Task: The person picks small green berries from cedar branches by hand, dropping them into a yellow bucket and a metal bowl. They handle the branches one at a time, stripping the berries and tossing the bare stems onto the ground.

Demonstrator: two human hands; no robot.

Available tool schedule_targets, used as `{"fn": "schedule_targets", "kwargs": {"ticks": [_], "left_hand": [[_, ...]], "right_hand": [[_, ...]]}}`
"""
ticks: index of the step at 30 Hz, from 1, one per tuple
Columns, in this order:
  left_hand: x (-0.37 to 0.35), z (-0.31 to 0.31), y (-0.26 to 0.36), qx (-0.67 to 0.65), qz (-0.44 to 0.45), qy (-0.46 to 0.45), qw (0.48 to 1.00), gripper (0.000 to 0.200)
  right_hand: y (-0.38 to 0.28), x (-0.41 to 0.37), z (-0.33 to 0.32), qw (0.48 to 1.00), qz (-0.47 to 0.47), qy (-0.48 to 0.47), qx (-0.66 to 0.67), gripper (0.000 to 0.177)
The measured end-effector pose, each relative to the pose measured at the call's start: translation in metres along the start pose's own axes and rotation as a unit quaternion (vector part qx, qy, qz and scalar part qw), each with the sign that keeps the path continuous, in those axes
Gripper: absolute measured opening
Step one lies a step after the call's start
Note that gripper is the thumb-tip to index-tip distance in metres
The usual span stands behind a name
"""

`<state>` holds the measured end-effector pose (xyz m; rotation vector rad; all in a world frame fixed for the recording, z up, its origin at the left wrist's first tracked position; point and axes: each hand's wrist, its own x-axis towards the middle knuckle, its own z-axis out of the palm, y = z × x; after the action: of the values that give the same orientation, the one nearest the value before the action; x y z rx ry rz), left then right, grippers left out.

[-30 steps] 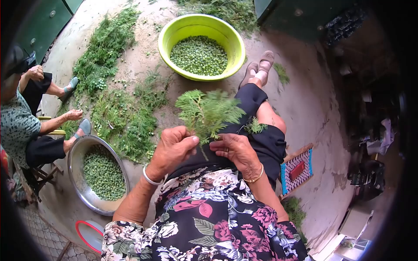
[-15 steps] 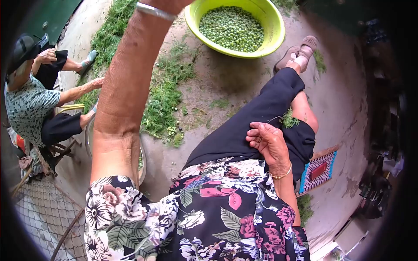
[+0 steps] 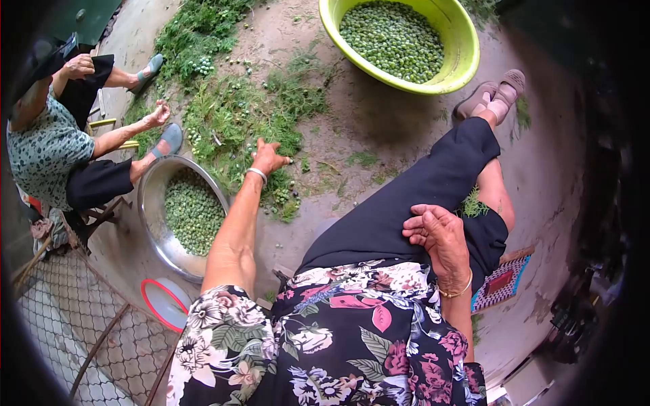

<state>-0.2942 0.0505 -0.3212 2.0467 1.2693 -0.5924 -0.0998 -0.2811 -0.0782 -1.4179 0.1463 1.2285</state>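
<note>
My left hand (image 3: 269, 160), with a silver bangle, reaches out low over a heap of feathery green sprigs (image 3: 230, 122) with round green fruits strewn through it. Its fingers are spread. My right hand (image 3: 439, 237) is curled over my lap beside the knee. A small feathery green sprig (image 3: 475, 204) sticks out past its far side, against my dark trousers; the fingers hide its stem. To the left of my forearm stands a steel basin (image 3: 152, 210) part filled with small round green fruits (image 3: 193, 213).
A lime-green basin (image 3: 467, 57) heaped with green fruits stands ahead. Another person (image 3: 51, 155) sits at left, one hand extended over the sprigs. A red-rimmed round container (image 3: 166, 304) stands near wire mesh (image 3: 81, 325). A woven seat (image 3: 501, 284) is at right.
My left arm, raised close to the camera before, has swung down and out to the sprigs, uncovering the steel basin. My right hand keeps its curled pose. The view has shifted.
</note>
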Motion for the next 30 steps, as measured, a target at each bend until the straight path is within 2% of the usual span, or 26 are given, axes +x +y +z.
{"fn": "schedule_targets", "kwargs": {"ticks": [3, 4, 5, 7, 8, 10, 12, 15, 16, 18, 19, 21, 22, 25, 27, 28, 29, 30], "left_hand": [[0.007, 0.035, -0.017, -0.003, -0.093, -0.023, 0.995, 0.073], [0.007, 0.043, -0.02, -0.017, -0.091, 0.026, 0.995, 0.067], [0.01, 0.045, -0.026, -0.017, -0.089, 0.024, 0.996, 0.067], [0.006, 0.04, -0.035, -0.138, -0.077, 0.063, 0.985, 0.06], [0.004, 0.037, -0.034, -0.138, -0.076, 0.064, 0.985, 0.06], [-0.007, 0.023, -0.031, -0.344, -0.052, 0.105, 0.932, 0.046], [-0.036, -0.009, -0.007, -0.524, -0.029, 0.116, 0.843, 0.026], [-0.071, -0.04, 0.016, -0.676, 0.006, 0.042, 0.736, 0.019], [-0.08, -0.046, 0.022, -0.676, 0.009, 0.045, 0.736, 0.019], [-0.095, -0.056, 0.035, -0.748, 0.056, -0.066, 0.658, 0.03], [-0.105, -0.06, 0.047, -0.747, 0.061, -0.067, 0.659, 0.03], [-0.123, -0.064, 0.073, -0.744, 0.178, -0.144, 0.628, 0.046], [-0.13, -0.065, 0.084, -0.725, 0.208, -0.16, 0.636, 0.053], [-0.162, -0.068, 0.126, -0.708, 0.253, -0.16, 0.639, 0.054], [-0.182, -0.073, 0.148, -0.703, 0.269, -0.185, 0.632, 0.053], [-0.191, -0.076, 0.157, -0.682, 0.272, -0.194, 0.651, 0.052], [-0.2, -0.079, 0.166, -0.66, 0.274, -0.202, 0.669, 0.052], [-0.211, -0.084, 0.179, -0.672, 0.279, -0.231, 0.646, 0.045]], "right_hand": [[0.001, 0.001, 0.001, 1.0, 0.002, 0.011, -0.007, 0.034], [0.001, 0.001, 0.0, 1.0, 0.002, 0.013, -0.009, 0.034], [0.001, 0.001, -0.001, 1.0, 0.002, 0.015, -0.009, 0.034], [0.003, -0.004, 0.0, 1.0, -0.012, 0.011, -0.007, 0.036], [0.003, -0.003, 0.0, 1.0, -0.013, 0.01, -0.006, 0.036], [0.003, -0.002, 0.0, 1.0, -0.015, 0.01, -0.009, 0.036], [0.002, -0.002, 0.001, 1.0, -0.016, 0.007, -0.014, 0.036], [0.002, -0.005, 0.001, 0.999, -0.026, 0.001, -0.034, 0.036], [0.002, -0.006, 0.001, 0.998, -0.032, -0.001, -0.048, 0.035], [-0.001, -0.006, 0.005, 0.997, -0.049, -0.019, -0.063, 0.033], [-0.002, -0.006, 0.007, 0.994, -0.063, -0.033, -0.079, 0.032], [-0.007, -0.006, 0.014, 0.991, -0.086, -0.04, -0.094, 0.028], [-0.01, -0.006, 0.018, 0.986, -0.108, -0.049, -0.114, 0.028], [-0.015, -0.008, 0.029, 0.986, -0.118, -0.048, -0.111, 0.029], [-0.013, -0.009, 0.032, 0.996, -0.052, -0.074, 0.023, 0.03], [-0.009, -0.005, 0.028, 0.994, -0.038, -0.091, 0.046, 0.031], [-0.01, -0.006, 0.029, 0.994, -0.041, -0.085, 0.047, 0.031], [-0.01, -0.005, 0.03, 0.992, -0.115, -0.057, -0.007, 0.03]]}}
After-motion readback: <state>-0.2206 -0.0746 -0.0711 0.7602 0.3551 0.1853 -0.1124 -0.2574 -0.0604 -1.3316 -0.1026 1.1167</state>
